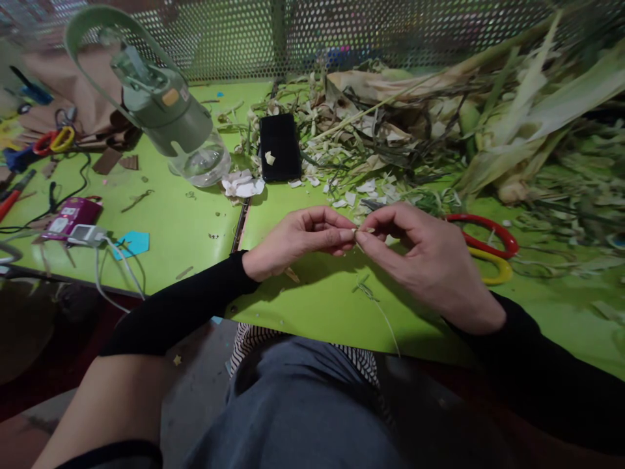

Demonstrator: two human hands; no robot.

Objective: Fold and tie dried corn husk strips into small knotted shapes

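My left hand [297,238] and my right hand [420,260] meet above the green table [317,299], fingertips pinched together on a small pale strip of corn husk [364,230]. Both wrists are in black sleeves. A thin husk fibre [375,303] lies on the table under my right hand. Red and yellow scissors [488,251] lie just right of my right hand.
A heap of corn husks and leaves [463,124] fills the back right. A black phone [280,146] lies behind my hands, a green water bottle [161,104] to its left. More scissors [53,140], cables and a purple device [73,215] lie far left. A perforated metal screen [342,32] closes the back.
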